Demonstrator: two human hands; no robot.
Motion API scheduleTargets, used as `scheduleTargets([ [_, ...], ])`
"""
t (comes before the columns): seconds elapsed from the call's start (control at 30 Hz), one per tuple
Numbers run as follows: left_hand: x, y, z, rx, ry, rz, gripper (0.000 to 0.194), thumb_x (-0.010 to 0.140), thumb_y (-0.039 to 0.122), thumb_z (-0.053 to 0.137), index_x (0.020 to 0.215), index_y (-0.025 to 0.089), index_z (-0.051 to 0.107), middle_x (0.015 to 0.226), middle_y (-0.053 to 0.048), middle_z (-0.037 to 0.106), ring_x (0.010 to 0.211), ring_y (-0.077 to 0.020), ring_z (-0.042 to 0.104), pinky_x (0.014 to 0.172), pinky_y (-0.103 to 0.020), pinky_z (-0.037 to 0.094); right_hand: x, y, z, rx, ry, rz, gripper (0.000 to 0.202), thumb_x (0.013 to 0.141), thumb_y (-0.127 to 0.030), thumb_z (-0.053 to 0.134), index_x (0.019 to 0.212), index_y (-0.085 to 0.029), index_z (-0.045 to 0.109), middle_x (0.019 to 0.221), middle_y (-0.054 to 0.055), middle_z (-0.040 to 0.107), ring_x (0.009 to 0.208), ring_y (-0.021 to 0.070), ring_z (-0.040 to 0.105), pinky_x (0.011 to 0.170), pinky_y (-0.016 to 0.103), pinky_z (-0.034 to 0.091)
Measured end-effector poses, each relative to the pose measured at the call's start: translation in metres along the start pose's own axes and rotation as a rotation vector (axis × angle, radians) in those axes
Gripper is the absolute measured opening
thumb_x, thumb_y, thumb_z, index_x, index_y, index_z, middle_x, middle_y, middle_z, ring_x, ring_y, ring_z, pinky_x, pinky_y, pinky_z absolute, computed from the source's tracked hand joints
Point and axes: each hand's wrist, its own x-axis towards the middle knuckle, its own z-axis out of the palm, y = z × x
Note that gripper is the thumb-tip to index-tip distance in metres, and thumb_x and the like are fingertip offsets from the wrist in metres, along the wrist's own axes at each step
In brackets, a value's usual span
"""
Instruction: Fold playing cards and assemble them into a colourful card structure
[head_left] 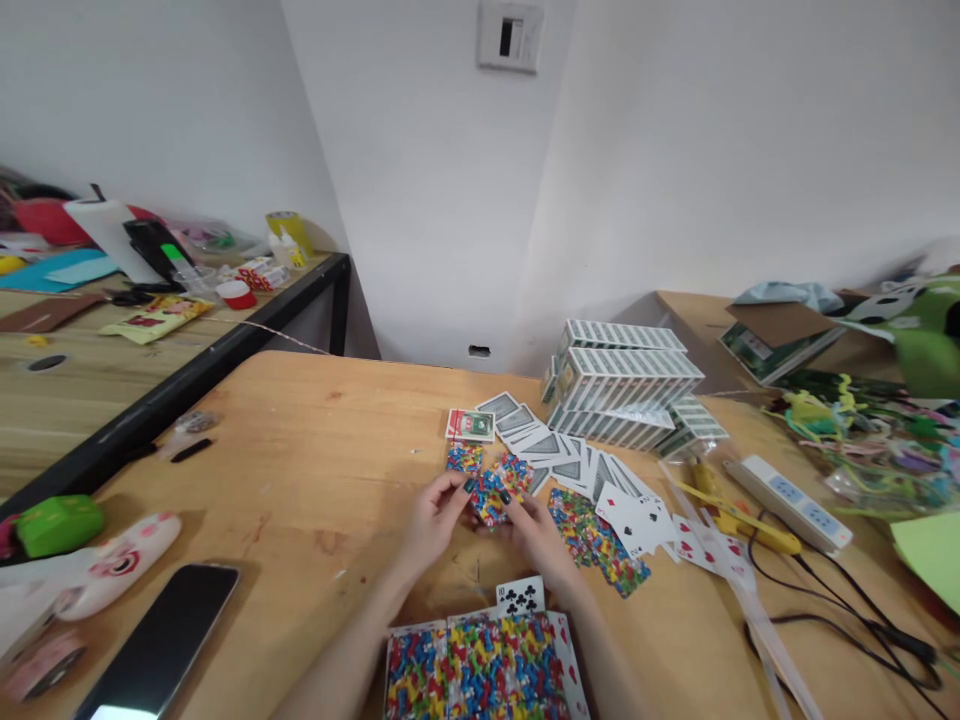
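My left hand (437, 508) pinches the left edge of a colourful patterned card (488, 498) above the wooden table. My right hand (526, 518) closes on the right side of the same card. Just behind lies another patterned card (464, 458), with a boxed deck (470, 425) beyond it. Grey-backed cards (551, 446) fan out to the back right. More patterned cards (577, 522) and face-up cards (630, 518) lie right of my right hand. Between my forearms sit patterned stacks (480, 668), and a ten of clubs (520, 594) shows at their far edge.
Striped card boxes (626, 380) are piled at the back right. A power strip (789, 502), a yellow glue gun (750, 522) and black cables lie at the right. A phone (161, 640) and a green object (60, 526) are at the left.
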Motion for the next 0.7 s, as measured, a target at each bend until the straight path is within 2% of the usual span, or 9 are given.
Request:
scheduleTargets([
  [0.17,0.002,0.0,0.0,0.037,0.069,0.004,0.019,0.072,0.034,0.055,0.076,0.015,0.056,0.065,0.001,0.057,0.057,-0.0116,0.054,0.055,-0.023,0.046,-0.006,-0.013,0.005,0.007,-0.129,-0.045,0.033,0.065,-0.041,0.066,0.087,-0.016,0.061,0.09,0.006,0.064,0.085,0.0232,0.06,0.076,0.04,0.049],
  [0.47,0.002,-0.002,0.0,0.061,0.07,-0.006,0.018,0.073,0.033,0.054,0.077,0.016,0.056,0.073,-0.001,0.058,0.06,-0.0124,0.055,0.057,-0.024,0.047,-0.009,-0.017,0.006,-0.054,-0.12,-0.064,0.034,0.064,-0.04,0.067,0.089,-0.017,0.062,0.093,0.006,0.065,0.089,0.0242,0.059,0.081,0.041,0.047],
  [0.6,0.002,0.001,-0.002,0.06,0.039,0.084,0.016,0.072,0.03,0.056,0.071,0.015,0.059,0.097,-0.007,0.057,0.087,-0.0174,0.056,0.072,-0.027,0.047,-0.007,-0.018,0.004,-0.04,-0.094,-0.091,0.03,0.068,-0.039,0.063,0.089,-0.017,0.063,0.09,0.005,0.066,0.085,0.0227,0.06,0.079,0.039,0.047],
  [0.7,0.003,0.001,-0.003,0.081,0.001,0.147,0.014,0.072,0.029,0.058,0.071,0.015,0.061,0.101,-0.008,0.055,0.096,-0.0196,0.053,0.08,-0.03,0.044,-0.004,-0.015,0.0,-0.072,-0.004,-0.12,0.031,0.07,-0.038,0.061,0.095,-0.019,0.062,0.092,0.005,0.065,0.085,0.0215,0.059,0.08,0.037,0.045],
])
